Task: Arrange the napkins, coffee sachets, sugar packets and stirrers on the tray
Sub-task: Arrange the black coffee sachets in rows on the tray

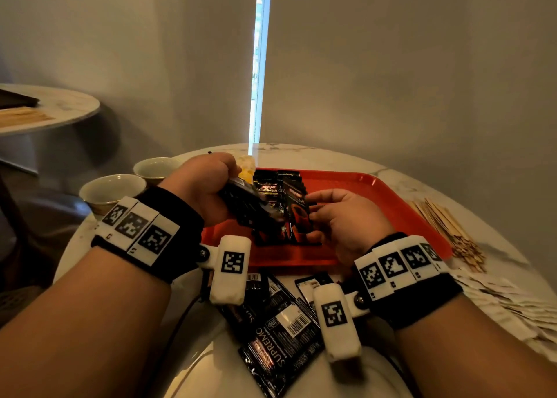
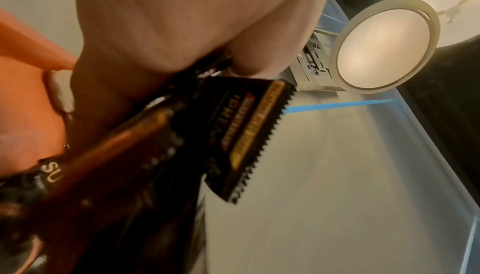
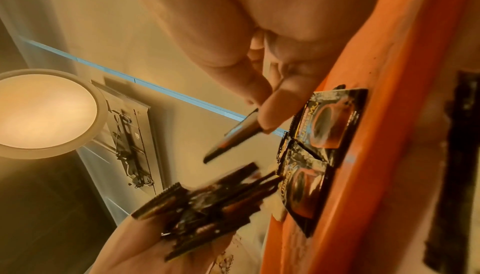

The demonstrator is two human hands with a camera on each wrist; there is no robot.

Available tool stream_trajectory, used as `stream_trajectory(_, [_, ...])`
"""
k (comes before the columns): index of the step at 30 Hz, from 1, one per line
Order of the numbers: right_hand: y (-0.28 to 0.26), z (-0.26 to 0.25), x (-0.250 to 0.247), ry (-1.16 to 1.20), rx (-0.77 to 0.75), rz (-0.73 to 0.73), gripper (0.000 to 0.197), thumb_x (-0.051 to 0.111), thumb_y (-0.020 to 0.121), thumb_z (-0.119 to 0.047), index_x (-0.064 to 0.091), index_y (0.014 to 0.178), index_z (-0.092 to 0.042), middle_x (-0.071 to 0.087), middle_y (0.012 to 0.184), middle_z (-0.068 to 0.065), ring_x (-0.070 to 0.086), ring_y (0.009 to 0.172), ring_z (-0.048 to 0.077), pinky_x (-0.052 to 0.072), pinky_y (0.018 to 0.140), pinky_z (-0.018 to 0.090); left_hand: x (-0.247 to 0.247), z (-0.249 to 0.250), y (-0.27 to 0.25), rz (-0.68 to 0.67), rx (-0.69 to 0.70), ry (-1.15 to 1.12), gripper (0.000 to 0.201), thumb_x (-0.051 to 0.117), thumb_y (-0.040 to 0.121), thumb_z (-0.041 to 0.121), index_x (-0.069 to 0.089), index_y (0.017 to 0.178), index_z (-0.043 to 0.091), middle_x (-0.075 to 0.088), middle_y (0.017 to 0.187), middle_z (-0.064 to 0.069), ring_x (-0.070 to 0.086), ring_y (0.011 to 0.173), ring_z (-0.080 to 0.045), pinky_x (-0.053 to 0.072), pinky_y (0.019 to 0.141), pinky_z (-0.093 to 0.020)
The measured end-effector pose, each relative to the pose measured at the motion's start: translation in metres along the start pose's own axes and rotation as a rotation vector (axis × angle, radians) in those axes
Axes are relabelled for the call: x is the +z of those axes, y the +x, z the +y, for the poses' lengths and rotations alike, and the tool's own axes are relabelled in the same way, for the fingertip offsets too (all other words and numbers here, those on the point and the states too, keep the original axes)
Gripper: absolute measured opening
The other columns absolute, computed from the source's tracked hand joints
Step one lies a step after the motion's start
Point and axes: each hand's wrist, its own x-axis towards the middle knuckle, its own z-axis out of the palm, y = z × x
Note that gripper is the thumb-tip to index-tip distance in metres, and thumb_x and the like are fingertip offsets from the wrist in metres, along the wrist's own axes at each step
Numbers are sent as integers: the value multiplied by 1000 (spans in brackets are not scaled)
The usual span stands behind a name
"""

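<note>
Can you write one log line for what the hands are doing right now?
left hand: grips sachet bundle | right hand: pinches one sachet | over red tray

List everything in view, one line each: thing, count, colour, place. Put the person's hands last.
tray: one, red, middle of the near table.
coffee sachets on tray: several overlapping, black with red and gold print, far left part of the tray.
loose coffee sachets: several, black, on the table in front of the tray.
stirrers: a pile, pale wood, on the table right of the tray.
paper packets: many, white, near right edge of the table.
cups: two, pale, left of the tray.
marble table: one, white.
left hand: grips a bundle of black sachets above the tray.
right hand: pinches one black sachet above the tray.
</note>
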Motion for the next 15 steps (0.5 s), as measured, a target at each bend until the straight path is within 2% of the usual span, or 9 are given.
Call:
stream_trajectory(2, [0, 1, 1, -55, 16, -7, 30, 48, 88, 18, 69, 94, -2, 74, 91, 16, 72, 71, 26, 49, 45, 24, 2, -3, 1, 6, -19, 7, 46, 36, 91, 2, 43, 137, 3, 57, 125, -27, 66, 86, -37, 59, 52, -46])
stream_trajectory(6, [-2, 3, 6, -107, 39, -15, 31, 51, 87, 18, 72, 88, -5, 75, 84, 11, 72, 65, 19, 53, 51, 25, 7, -10, 4, 38, -13, 48, 47, 35, 91, -2, 42, 138, 3, 59, 118, -27, 66, 79, -35, 57, 71, -48])
stream_trajectory(8, [-3, 4, 9, -126, 40, -18, 32, 51, 87, 18, 72, 88, -6, 74, 84, 11, 71, 63, 19, 51, 53, 27, 10, -13, 5, 40, -8, 61, 38, 36, 92, -1, 46, 129, 3, 59, 106, -24, 65, 76, -35, 56, 71, -48])
stream_trajectory(11, [-5, 2, 13, -115, 48, -14, 31, 51, 88, 17, 72, 90, -6, 75, 93, 16, 71, 68, 24, 48, 54, 27, 16, -13, 2, 4, -25, 57, 13, 40, 94, 5, 49, 102, 2, 60, 87, -20, 65, 71, -34, 54, 66, -42])
stream_trajectory(13, [-7, 0, 14, -54, 60, -9, 30, 50, 88, 18, 72, 93, -4, 74, 92, 16, 71, 68, 23, 49, 50, 24, 18, -15, 2, -38, -34, 39, 14, 41, 94, 8, 52, 97, 0, 67, 94, -24, 69, 79, -36, 56, 70, -43])
stream_trajectory(15, [-10, -2, 17, 31, 70, -16, 29, 48, 89, 18, 70, 97, 0, 74, 92, 18, 72, 66, 22, 54, 48, 25, 20, -18, 3, -71, -29, -1, 27, 43, 93, 12, 55, 109, -5, 70, 105, -28, 72, 89, -40, 58, 76, -47])
